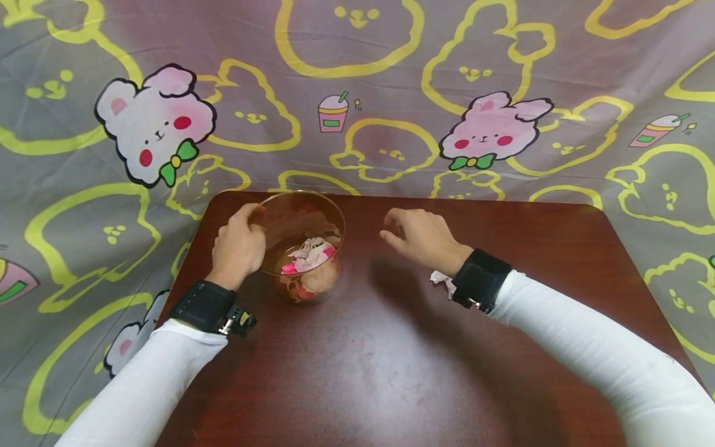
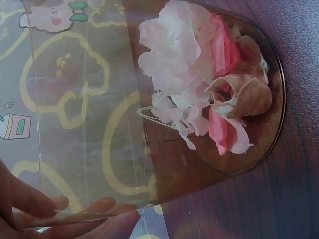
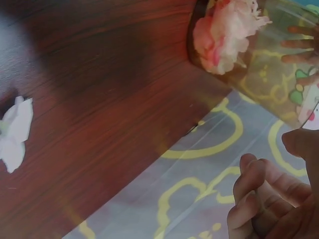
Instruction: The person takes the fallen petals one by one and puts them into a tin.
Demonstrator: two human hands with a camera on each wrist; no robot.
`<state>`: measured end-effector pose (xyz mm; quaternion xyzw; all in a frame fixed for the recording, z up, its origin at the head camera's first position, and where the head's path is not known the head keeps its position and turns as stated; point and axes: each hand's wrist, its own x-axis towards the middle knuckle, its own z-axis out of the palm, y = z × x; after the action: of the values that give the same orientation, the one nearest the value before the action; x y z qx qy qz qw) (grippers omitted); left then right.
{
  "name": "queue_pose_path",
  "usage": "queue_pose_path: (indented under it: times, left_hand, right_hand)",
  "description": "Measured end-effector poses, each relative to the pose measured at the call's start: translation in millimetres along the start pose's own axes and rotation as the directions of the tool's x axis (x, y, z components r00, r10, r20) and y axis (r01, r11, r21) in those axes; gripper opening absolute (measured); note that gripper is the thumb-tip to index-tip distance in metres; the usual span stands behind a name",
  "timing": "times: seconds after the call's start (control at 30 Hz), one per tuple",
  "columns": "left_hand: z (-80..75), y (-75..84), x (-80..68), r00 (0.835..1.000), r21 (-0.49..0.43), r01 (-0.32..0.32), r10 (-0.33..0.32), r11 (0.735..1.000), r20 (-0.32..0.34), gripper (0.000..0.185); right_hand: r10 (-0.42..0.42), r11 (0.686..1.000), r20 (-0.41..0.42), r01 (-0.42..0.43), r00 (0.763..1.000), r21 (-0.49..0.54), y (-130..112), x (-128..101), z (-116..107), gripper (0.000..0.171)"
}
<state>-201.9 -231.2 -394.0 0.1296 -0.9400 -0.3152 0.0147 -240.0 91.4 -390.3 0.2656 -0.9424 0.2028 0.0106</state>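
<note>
A clear amber-tinted plastic container point(image 1: 298, 202) stands on the brown table, with pink and white artificial flowers point(image 1: 313, 253) at its bottom. My left hand point(image 1: 240, 245) grips its left side near the rim; in the left wrist view, the fingers point(image 2: 30, 196) lie along the transparent wall. To the right of the container, my right hand point(image 1: 421, 236) hovers over the table, fingers loosely bent and nothing in them. On the tabletop below the right wrist lies a small white petal-like piece point(image 1: 441, 280), partly covered by the wrist strap in the head view.
The dark wooden table point(image 1: 346, 372) ends against a grey patterned cloth point(image 1: 391, 93) hung behind and around it. Black straps point(image 1: 483, 280) circle both wrists.
</note>
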Motion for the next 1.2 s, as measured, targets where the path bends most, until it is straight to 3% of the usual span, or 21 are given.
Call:
queue_pose_path:
  times: [0.73, 1.2]
  left_hand:
    - [-0.3, 1.3, -0.3, 1.000, 0.004, -0.005, 0.005, 1.000, -0.013, 0.046]
    - [0.0, 1.3, -0.4, 1.000, 0.011, -0.009, 0.009, 1.000, -0.018, 0.046]
  right_hand:
    - [0.094, 0.995, 0.067, -0.090, 0.993, -0.051, 48, -27, -2, 0.034]
    - [0.165, 0.973, 0.162, -0.134, 0.973, -0.186, 76, -44, 14, 0.043]
